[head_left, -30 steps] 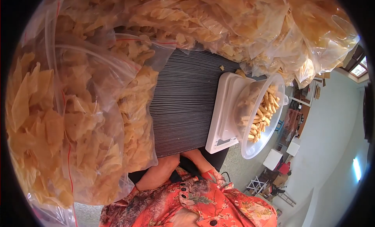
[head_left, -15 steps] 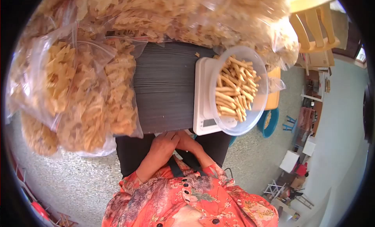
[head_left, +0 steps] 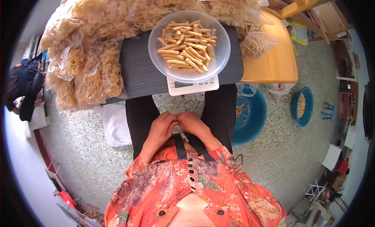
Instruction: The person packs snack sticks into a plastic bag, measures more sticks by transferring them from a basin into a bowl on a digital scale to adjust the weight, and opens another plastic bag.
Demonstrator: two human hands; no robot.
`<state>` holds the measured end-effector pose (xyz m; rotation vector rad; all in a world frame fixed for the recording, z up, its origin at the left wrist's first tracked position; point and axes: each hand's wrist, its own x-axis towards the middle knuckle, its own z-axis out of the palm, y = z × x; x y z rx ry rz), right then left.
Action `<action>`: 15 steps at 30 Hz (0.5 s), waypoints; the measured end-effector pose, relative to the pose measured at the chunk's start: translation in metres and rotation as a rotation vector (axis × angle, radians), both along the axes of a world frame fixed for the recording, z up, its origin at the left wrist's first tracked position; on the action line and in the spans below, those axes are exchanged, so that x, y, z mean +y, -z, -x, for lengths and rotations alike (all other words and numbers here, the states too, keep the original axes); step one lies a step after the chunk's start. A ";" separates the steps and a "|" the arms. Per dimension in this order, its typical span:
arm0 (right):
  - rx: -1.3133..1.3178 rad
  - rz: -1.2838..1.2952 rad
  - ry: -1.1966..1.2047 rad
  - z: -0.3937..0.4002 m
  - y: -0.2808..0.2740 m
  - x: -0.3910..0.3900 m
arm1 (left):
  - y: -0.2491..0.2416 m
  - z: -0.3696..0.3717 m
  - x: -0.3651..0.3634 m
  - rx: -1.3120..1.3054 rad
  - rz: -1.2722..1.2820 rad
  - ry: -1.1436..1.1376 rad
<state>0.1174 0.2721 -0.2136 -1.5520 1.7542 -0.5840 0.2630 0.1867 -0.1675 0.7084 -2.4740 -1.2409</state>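
My left hand (head_left: pixel 160 127) and my right hand (head_left: pixel 192 123) meet over my lap, their curled fingertips touching. Something small and pale shows between them, too little of it to name. In front of them, at the edge of the dark table (head_left: pixel 138 64), stands a white kitchen scale (head_left: pixel 194 87). On the scale rests a translucent plastic bowl (head_left: pixel 156 41) containing many tan, stick-shaped snacks (head_left: pixel 187 47). Neither hand touches the bowl or the scale.
Zip bags of flat, yellowish chips (head_left: pixel 90 76) are piled along the table's left and back. A wooden chair (head_left: pixel 269 59) at the right bears a bag of sticks (head_left: pixel 254 47). Teal basins (head_left: pixel 250 129) stand on the floor. A person (head_left: pixel 25 86) is at far left.
The view has swung, bringing the bowl and scale from the right to the middle. My hands, formerly overlapping close to the table edge, now sit farther from it with fingertips together.
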 end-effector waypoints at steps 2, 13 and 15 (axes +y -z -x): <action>0.044 0.037 -0.009 0.001 0.000 0.002 | 0.001 0.000 0.007 -0.015 0.021 -0.020; -0.156 0.333 0.124 0.021 -0.030 0.039 | -0.035 0.021 0.046 -0.060 -0.056 -0.187; -0.202 0.381 0.161 0.024 -0.033 0.042 | -0.037 0.022 0.046 -0.082 -0.080 -0.216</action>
